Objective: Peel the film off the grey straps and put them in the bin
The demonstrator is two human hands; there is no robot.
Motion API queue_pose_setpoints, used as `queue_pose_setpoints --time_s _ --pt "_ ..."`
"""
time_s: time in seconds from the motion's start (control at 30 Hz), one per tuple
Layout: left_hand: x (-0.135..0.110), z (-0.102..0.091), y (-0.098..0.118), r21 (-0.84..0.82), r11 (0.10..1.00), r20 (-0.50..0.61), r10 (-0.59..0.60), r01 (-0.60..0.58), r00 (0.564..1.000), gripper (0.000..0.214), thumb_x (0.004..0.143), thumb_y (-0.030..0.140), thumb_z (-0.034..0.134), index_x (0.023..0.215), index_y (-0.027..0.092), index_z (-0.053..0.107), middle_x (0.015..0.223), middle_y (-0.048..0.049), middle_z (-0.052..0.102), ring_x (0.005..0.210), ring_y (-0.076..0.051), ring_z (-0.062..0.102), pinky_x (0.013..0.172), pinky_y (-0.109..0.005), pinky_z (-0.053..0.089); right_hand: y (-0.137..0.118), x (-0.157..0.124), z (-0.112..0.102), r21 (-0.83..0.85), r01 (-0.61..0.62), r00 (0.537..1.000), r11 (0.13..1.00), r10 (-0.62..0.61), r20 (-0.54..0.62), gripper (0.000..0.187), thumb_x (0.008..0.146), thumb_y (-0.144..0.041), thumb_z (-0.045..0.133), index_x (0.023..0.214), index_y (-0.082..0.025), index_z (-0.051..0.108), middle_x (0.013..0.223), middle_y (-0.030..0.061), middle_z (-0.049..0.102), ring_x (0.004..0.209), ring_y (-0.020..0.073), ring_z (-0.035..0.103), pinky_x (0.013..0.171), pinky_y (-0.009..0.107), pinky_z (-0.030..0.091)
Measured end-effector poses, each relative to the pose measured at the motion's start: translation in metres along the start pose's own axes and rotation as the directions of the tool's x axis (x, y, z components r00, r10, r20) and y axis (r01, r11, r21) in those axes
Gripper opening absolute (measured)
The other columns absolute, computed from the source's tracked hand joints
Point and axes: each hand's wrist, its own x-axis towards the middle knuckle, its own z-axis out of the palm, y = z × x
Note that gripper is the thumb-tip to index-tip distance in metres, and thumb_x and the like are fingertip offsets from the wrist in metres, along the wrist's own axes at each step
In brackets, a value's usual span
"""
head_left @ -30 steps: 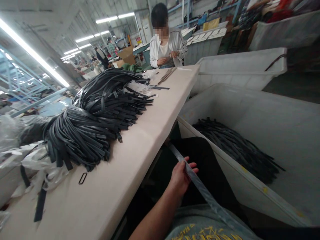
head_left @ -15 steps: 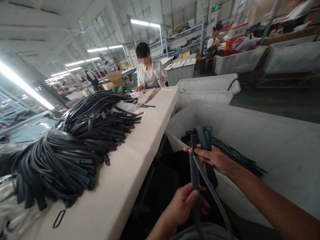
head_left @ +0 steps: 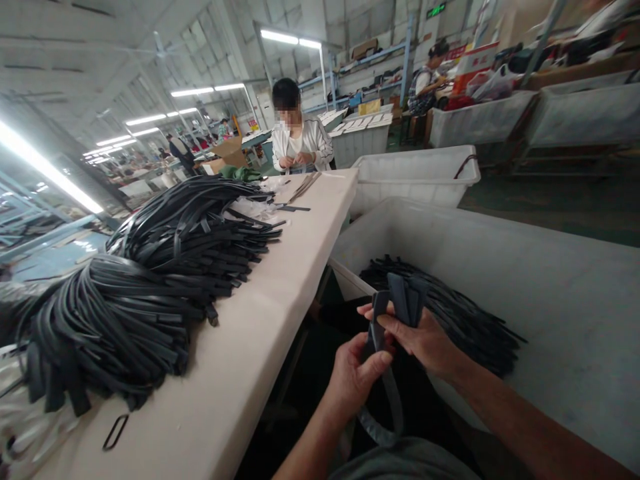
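Note:
My left hand (head_left: 357, 370) pinches a dark grey strap (head_left: 379, 327) between thumb and fingers, and a loop of it hangs below. Just above and to the right, my right hand (head_left: 425, 337) is closed on the upper end of that strap and on several more dark strap ends (head_left: 406, 297) that stick up fanned out. Both hands are close together over the near side of a large white bin (head_left: 565, 280). Inside the bin lies a pile of dark straps (head_left: 460, 320). Part of the held straps is hidden behind my fingers.
On the long pale table (head_left: 270, 320) at left lie big heaps of dark straps (head_left: 115, 313) and a black rectangular ring (head_left: 115, 432). A co-worker (head_left: 300, 143) sits at its far end. Another white bin (head_left: 415, 177) stands beyond the near one.
My left hand has moved up along the strap, close to my right hand. My right hand has lowered slightly with the strap ends. The co-worker's hands have come together.

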Motion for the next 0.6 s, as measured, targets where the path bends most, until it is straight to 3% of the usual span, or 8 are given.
queue_pose_setpoints --time_s 0.1,0.23,0.3,0.37,0.47,0.6 --pt "-0.007 0.011 -0.015 0.146 0.988 -0.047 -0.050 0.057 0.998 0.036 0.087 0.048 0.058 0.088 0.015 0.073 0.081 -0.0054 0.069 0.076 -0.019 0.059 0.071 -0.025 0.044 -0.001 -0.012 -0.003 -0.096 -0.012 0.999 0.995 0.016 0.047 0.036 0.088 -0.052 0.065 0.098 -0.019 0.076 0.099 0.0079 0.073 0.061 0.0143 0.058 0.055 0.026 0.049" --pt "-0.032 0.017 -0.045 0.403 0.913 0.056 -0.100 0.070 0.993 0.033 0.090 0.040 0.053 0.079 0.016 0.073 0.074 -0.0025 0.065 0.068 -0.014 0.055 0.065 -0.023 0.041 0.005 -0.030 -0.017 -0.157 -0.015 1.000 0.987 0.016 0.001 0.035 0.089 -0.050 0.064 0.096 -0.019 0.077 0.093 0.0078 0.074 0.064 0.0152 0.059 0.055 0.025 0.048" --pt "-0.039 0.015 -0.055 0.445 0.890 0.048 -0.136 0.100 0.990 0.033 0.089 0.041 0.054 0.081 0.016 0.073 0.073 -0.0026 0.066 0.069 -0.014 0.056 0.067 -0.023 0.043 0.010 -0.032 -0.023 -0.150 -0.015 0.999 0.989 0.010 -0.035 0.034 0.088 -0.050 0.065 0.094 -0.019 0.077 0.097 0.0084 0.074 0.064 0.0157 0.060 0.053 0.025 0.048" --pt "-0.041 0.008 -0.060 0.394 0.908 -0.025 -0.145 0.143 0.989 0.034 0.088 0.044 0.056 0.091 0.016 0.074 0.083 -0.0046 0.070 0.078 -0.018 0.061 0.075 -0.025 0.047 0.012 -0.024 -0.029 -0.143 -0.020 0.995 0.990 0.006 -0.102 0.035 0.086 -0.051 0.066 0.093 -0.019 0.078 0.096 0.0079 0.074 0.060 0.0150 0.059 0.050 0.025 0.048" --pt "-0.040 -0.012 -0.071 0.182 0.964 -0.190 -0.159 0.194 0.969 0.049 0.086 0.055 0.056 0.116 0.018 0.067 0.114 -0.0097 0.071 0.107 -0.025 0.063 0.096 -0.031 0.048 0.003 0.007 -0.048 -0.155 0.004 0.963 0.988 -0.045 -0.266 0.039 0.081 -0.056 0.069 0.092 -0.020 0.079 0.092 0.0070 0.074 0.057 0.0142 0.059 0.047 0.024 0.047" --pt "-0.047 -0.048 -0.100 0.029 0.969 -0.428 -0.210 0.246 0.879 0.066 0.074 0.066 0.064 0.119 0.019 0.065 0.126 -0.0128 0.066 0.119 -0.029 0.060 0.106 -0.038 0.044 -0.024 0.067 -0.093 -0.178 0.063 0.928 0.982 -0.123 -0.352 0.042 0.073 -0.058 0.075 0.090 -0.020 0.078 0.105 0.0064 0.072 0.062 0.0125 0.058 0.048 0.021 0.049"
